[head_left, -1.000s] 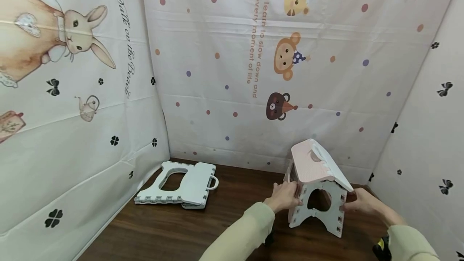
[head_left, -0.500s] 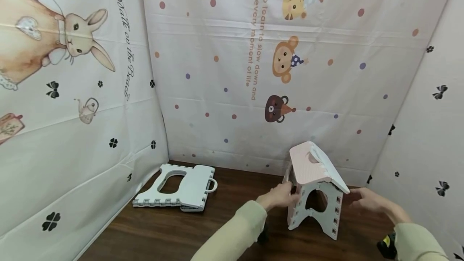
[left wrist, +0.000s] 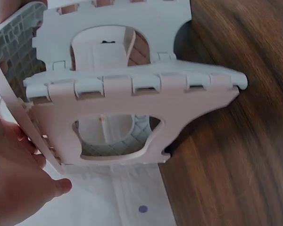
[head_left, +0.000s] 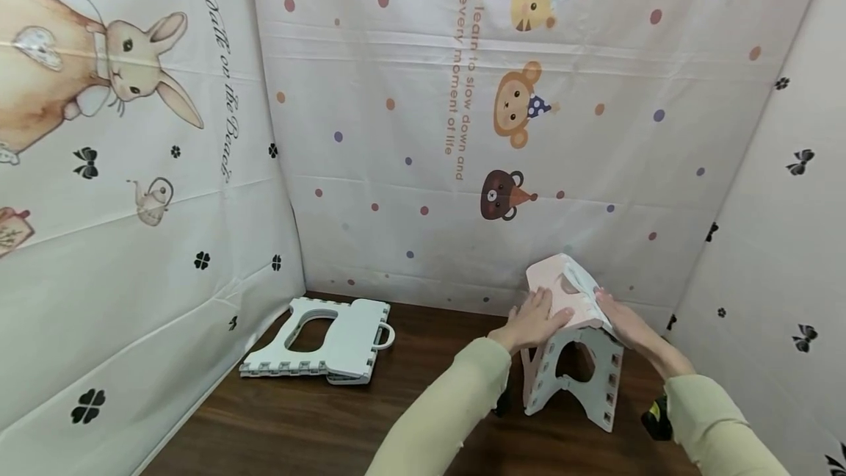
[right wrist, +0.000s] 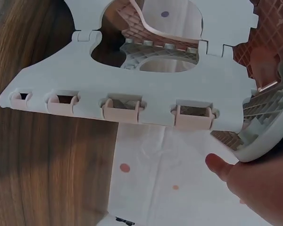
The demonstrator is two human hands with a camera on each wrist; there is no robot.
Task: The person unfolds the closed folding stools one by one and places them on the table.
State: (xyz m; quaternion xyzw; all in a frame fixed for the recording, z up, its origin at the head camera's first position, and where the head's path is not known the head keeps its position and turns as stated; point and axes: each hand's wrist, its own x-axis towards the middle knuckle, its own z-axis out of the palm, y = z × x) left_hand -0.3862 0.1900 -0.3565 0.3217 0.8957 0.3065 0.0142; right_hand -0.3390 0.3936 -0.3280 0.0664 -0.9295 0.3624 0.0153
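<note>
Before a backdrop [head_left: 370,131] of cartoon animals, a person's hands have moved from the sides of a pink-and-white folding stool [head_left: 604,362], standing at the right of a dark wooden desk [head_left: 297,424], to its peaked top, suggesting work has shifted there. The hands are apart, gripping nothing: the left [head_left: 534,322] lies on the pink panel, the right [head_left: 624,320] against the white. Wrist views hide most fingers; a dark object [head_left: 656,419] by the right sleeve [head_left: 700,406] is perhaps worn gear
</note>
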